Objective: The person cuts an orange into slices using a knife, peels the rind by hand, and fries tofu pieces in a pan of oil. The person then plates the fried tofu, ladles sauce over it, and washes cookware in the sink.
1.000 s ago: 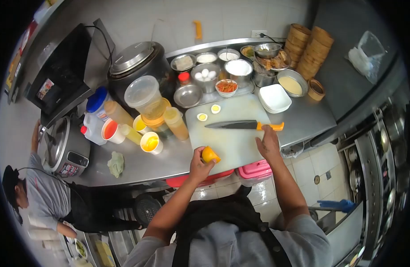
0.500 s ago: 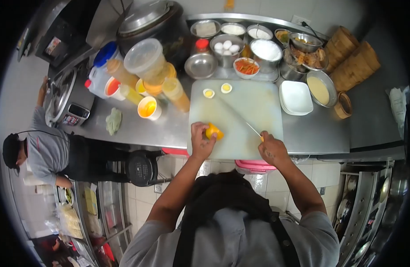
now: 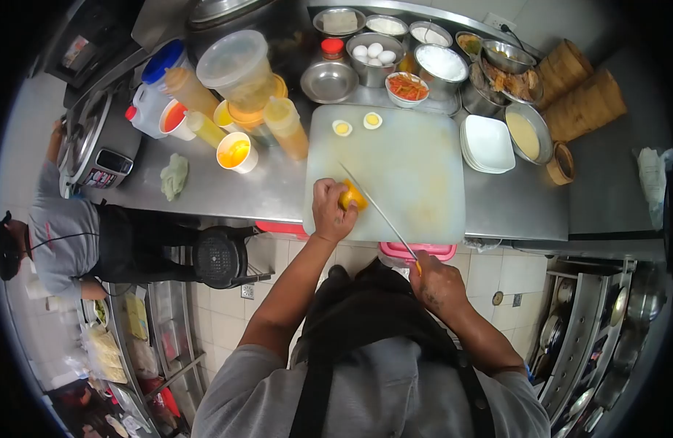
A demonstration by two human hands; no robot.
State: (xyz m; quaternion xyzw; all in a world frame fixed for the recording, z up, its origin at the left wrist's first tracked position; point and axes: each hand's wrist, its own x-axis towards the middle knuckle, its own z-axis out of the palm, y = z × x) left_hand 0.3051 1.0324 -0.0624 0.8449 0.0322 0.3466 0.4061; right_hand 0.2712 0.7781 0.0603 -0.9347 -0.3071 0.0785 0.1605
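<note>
The left hand [image 3: 332, 209] grips the orange piece [image 3: 352, 195] with curled fingers, at about eight o'clock on the cutting board [image 3: 417, 175]. The right hand [image 3: 434, 283] is closed around the handle of the knife [image 3: 381, 211], below the near edge of the board, at five o'clock. The blade points to ten o'clock and passes beside the orange piece. Two egg halves [image 3: 357, 124] lie at eleven o'clock on the board.
</note>
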